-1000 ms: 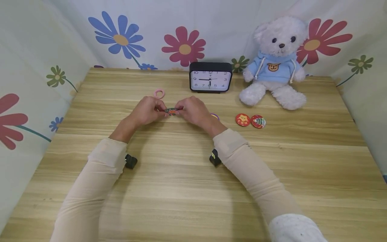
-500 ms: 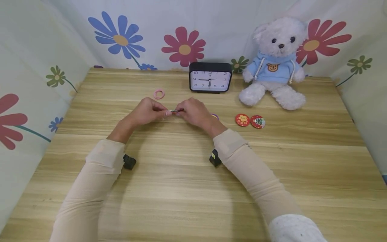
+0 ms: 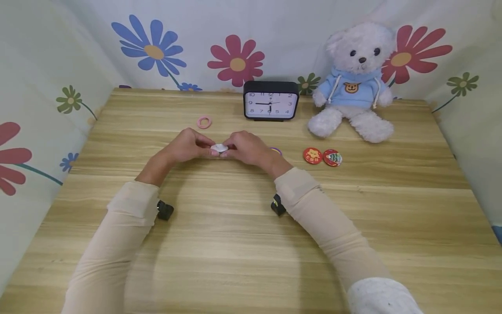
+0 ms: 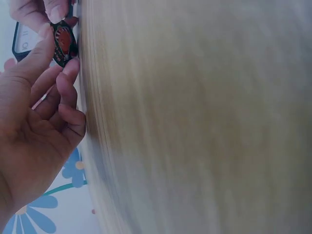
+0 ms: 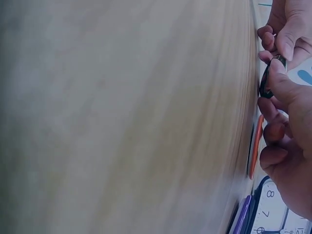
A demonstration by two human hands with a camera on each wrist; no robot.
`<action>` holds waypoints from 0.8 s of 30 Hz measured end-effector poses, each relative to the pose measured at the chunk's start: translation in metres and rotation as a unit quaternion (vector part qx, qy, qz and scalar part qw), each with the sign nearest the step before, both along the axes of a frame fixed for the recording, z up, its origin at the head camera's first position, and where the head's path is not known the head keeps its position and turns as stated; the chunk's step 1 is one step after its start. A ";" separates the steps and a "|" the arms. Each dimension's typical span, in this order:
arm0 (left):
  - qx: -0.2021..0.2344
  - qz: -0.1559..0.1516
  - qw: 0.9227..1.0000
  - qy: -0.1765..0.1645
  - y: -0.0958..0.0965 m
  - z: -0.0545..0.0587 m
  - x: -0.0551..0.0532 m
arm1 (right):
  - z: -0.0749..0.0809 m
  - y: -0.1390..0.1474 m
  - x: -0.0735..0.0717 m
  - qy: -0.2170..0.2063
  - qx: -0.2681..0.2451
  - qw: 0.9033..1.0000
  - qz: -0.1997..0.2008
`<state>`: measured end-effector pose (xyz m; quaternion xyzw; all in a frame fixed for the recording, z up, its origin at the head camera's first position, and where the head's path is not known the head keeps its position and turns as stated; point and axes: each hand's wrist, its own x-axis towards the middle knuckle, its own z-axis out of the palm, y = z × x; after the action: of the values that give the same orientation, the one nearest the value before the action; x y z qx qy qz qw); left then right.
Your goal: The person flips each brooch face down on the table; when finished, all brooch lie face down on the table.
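A round button badge (image 3: 219,148) is held just above the table, between both hands, its white back showing in the head view. Its dark green printed face with a red figure shows in the left wrist view, where the badge (image 4: 63,43) is seen at a slant. My left hand (image 3: 187,146) pinches one edge between thumb and fingers. Opposite it, my right hand (image 3: 247,148) pinches the other edge. Part of the badge (image 5: 265,80) is covered by the right thumb in the right wrist view.
Behind the hands lies a pink ring (image 3: 204,122). A purple-rimmed round thing (image 3: 276,151) is partly hidden by the right wrist. Two red badges (image 3: 312,155) lie side by side to the right. A black clock (image 3: 270,104) and a white teddy bear (image 3: 353,91) stand at the back.
The badge has been turned over between the fingers: its printed face showed a second ago, then its edge, now its white back. Both hands stay close to the same spot.
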<state>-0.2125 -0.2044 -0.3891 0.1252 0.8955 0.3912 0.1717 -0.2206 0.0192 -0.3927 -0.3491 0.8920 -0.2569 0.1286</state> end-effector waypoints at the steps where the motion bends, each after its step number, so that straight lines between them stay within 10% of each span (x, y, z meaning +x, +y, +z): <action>1: -0.002 -0.002 1.000 0.003 0.000 0.000 0.000 | 0.000 0.000 0.000 0.000 0.002 1.000 -0.003; 24: -0.055 -0.011 0.997 0.047 0.005 -0.004 -0.004 | 0.000 -0.007 -0.001 0.006 0.030 0.999 -0.043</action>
<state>-0.2161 -0.1999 -0.3930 0.1433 0.9215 0.3328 0.1402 -0.2212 0.0123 -0.3929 -0.3083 0.9141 -0.2331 0.1223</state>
